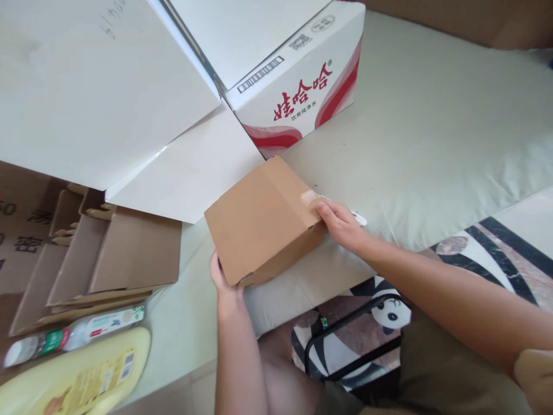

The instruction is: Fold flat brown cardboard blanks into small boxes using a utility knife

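Note:
A small brown cardboard box (259, 222) lies tilted on the pale green mattress (432, 144), its flaps closed with a strip of clear tape at the right end. My left hand (221, 279) grips the box's near left corner from underneath. My right hand (342, 223) presses its fingers against the box's right end by the tape, and a thin white object sticks out behind the hand.
A large white carton (298, 75) with red print stands behind, its big flaps (108, 86) open to the left. An open brown box (99, 253) with dividers, a clear bottle (73, 334) and a yellow bottle (82, 380) lie at lower left. A patterned panda cloth (384, 314) is near my lap.

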Motion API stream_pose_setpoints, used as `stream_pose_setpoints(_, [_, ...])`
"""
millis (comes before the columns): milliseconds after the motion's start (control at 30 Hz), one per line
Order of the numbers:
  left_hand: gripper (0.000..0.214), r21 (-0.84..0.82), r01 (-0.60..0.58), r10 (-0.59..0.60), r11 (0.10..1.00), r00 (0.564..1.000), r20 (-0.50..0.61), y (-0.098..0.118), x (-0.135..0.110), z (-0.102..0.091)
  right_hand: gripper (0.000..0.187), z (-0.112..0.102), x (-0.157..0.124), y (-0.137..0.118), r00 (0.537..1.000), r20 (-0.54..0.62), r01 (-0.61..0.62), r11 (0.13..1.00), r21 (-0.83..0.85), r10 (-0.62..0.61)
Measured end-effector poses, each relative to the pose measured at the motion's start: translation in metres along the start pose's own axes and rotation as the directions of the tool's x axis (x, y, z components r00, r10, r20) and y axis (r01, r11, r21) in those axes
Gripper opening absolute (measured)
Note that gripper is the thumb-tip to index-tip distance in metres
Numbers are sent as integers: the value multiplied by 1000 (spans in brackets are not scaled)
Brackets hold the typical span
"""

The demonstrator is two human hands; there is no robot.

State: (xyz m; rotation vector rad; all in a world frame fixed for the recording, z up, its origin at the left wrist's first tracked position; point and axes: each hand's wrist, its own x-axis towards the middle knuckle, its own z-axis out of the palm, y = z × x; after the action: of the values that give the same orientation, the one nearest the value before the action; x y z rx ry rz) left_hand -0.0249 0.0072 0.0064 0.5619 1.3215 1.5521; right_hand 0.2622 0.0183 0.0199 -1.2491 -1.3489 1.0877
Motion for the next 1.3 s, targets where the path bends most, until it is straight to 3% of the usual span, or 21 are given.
stream_pose_setpoints(133, [42, 11, 41, -40, 999, 997, -60, 5, -9, 9, 43, 1, 0, -2, 1000, 16, 9, 1000, 7, -9])
stream_pose_setpoints(267, [40, 94, 62, -51, 994, 992, -115, 7, -14, 16, 41, 1, 0, -1, 1000, 20, 0, 1000, -19, 1])
stream_pose_setpoints(667, [42, 111, 73, -65, 991, 995, -69, 8, -15, 14, 34, 1, 1, -2, 1000, 8, -27, 1000, -12, 27])
stream_pose_setpoints(1067, [37, 92, -10, 14, 996, 999, -42, 10, -17, 17, 34, 1, 1, -3, 1000, -8, -23, 1000, 0, 23])
stream_pose_setpoints(1300, [45, 95, 50, -46, 994, 998, -50, 7, -16, 14, 37, 2, 1, 0, 999, -1, -42, 999, 2, 42])
